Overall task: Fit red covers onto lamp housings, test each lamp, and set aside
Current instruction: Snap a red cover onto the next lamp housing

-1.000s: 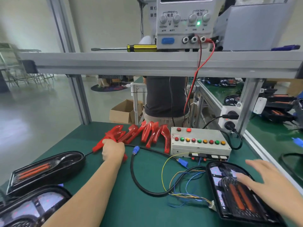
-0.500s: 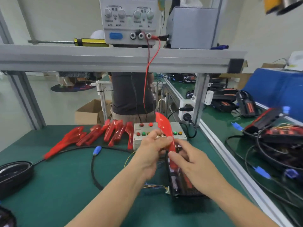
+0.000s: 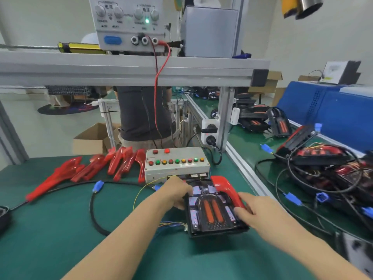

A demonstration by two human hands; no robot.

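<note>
Partly hidden, left hand (image 3: 177,194) grips lamp housing (image 3: 214,217); right hand (image 3: 256,211) pinches red cover (image 3: 226,187).

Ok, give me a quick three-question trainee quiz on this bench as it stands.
1. True or false: the red cover sits along the right edge of the housing.
2. Which hand presses on that cover? A. left hand B. right hand
3. Fill in: the spare covers lie to the ___ of the button box.

Key: 1 true; 2 B; 3 left.
</note>
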